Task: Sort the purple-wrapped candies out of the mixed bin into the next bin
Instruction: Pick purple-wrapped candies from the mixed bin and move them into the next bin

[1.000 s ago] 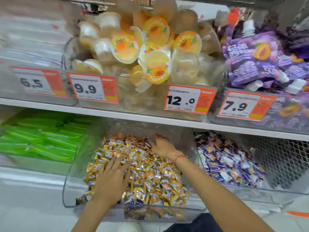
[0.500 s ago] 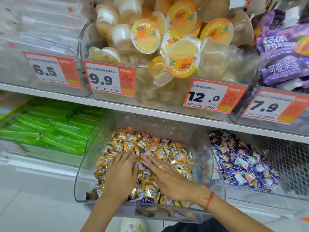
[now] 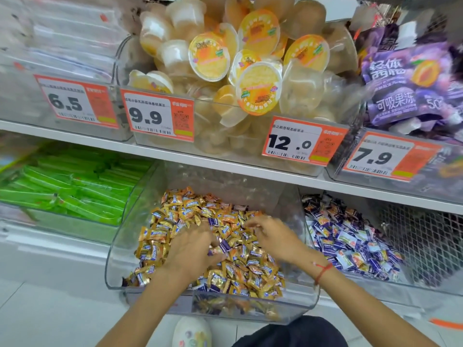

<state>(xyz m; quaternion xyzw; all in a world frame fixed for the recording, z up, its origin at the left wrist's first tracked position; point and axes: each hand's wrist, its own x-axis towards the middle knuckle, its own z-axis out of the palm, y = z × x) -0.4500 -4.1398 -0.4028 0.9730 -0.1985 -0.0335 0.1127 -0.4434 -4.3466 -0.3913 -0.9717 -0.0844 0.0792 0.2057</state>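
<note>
Both hands have parted — left hand [image 3: 193,249] pinches purple candy [image 3: 220,247].

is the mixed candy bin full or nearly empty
Fairly full: gold and purple wrapped candies heap across the mixed bin, with both hands resting on the pile.

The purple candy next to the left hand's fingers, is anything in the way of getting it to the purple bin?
Yes: the purple candy must clear the clear wall between the bins. The right hand also hovers on that side.
</note>
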